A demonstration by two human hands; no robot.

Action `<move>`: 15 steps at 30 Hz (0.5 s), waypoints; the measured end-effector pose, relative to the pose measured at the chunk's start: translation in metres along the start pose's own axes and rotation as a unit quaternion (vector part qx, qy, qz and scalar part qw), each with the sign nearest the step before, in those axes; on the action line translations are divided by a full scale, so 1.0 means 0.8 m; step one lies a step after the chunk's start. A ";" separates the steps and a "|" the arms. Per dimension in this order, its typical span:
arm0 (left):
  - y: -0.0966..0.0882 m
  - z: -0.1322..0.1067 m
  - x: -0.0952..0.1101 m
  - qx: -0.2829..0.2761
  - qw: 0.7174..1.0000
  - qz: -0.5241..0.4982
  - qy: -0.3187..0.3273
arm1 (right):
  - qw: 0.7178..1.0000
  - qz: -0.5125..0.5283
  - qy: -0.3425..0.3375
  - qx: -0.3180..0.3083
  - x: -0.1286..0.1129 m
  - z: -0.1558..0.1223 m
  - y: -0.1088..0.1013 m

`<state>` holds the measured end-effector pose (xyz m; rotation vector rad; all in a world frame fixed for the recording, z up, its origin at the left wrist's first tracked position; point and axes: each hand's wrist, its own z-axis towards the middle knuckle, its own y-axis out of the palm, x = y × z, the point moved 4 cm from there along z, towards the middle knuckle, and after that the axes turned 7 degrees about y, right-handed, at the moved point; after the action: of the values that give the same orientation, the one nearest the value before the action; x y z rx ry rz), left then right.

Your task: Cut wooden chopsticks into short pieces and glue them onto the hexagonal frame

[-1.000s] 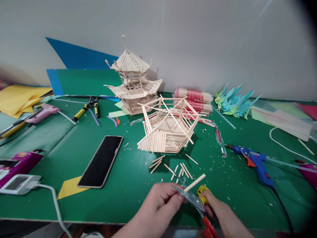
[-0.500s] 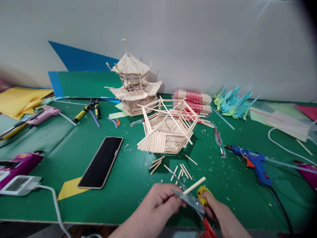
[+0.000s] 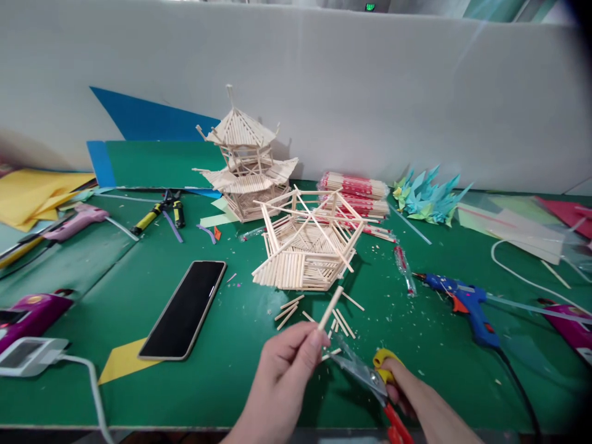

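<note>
Between the thumb and fingers of my left hand (image 3: 289, 367) is a short wooden stick (image 3: 331, 308), tilted up and to the right. My right hand (image 3: 414, 388) grips scissors (image 3: 367, 374) with one yellow and one red handle; their blades are parted and point left, just right of my left hand. Beyond my hands stands a half-built hexagonal stick model (image 3: 305, 265), with slats covering its front left side. Several cut stick pieces (image 3: 345, 324) lie between it and my hands. Behind it to the left rises a finished stick pagoda (image 3: 245, 176).
A phone (image 3: 185, 311) lies to the left on the green table (image 3: 222, 394). A blue glue gun (image 3: 467, 302) rests at right, its cord trailing forward. Bundled sticks (image 3: 356, 194) and blue-green folded paper (image 3: 428, 194) sit at the back, pliers (image 3: 161, 209) at back left.
The stick has come out from between the scissor blades and now points more upright in my left hand. The scissors stay in my right hand. The view has tilted up slightly.
</note>
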<state>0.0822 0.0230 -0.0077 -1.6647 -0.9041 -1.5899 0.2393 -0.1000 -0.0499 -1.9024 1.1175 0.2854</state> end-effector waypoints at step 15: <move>0.012 -0.006 -0.003 -0.092 0.983 0.161 0.003 | 0.864 -0.270 -0.119 0.409 -0.002 -0.009 -0.101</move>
<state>0.0880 0.0138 -0.0099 -1.8249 -0.4631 -1.4883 0.3008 -0.0883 0.0019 -1.2728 0.3811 -0.2447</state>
